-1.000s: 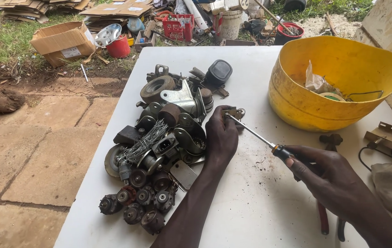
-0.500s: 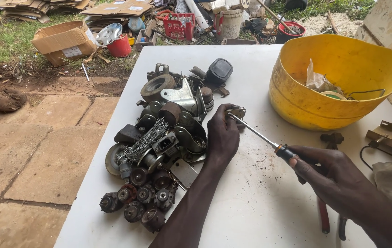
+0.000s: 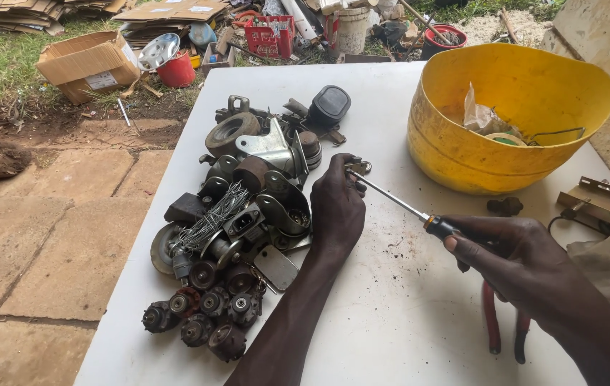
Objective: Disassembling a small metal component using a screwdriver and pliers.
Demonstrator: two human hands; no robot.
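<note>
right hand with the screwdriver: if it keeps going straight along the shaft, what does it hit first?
Probably the small metal part pinned under the left hand. The right hand aims the screwdriver up-left, and its tip looks already at that part; depth is unclear. Beyond lies the caster pile.

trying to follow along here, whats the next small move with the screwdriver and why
Probably seat the screwdriver tip squarely in the small metal part before turning. The left hand pins that part on the white table, the right hand grips the handle, and the shaft meets it at a low slant.
</note>
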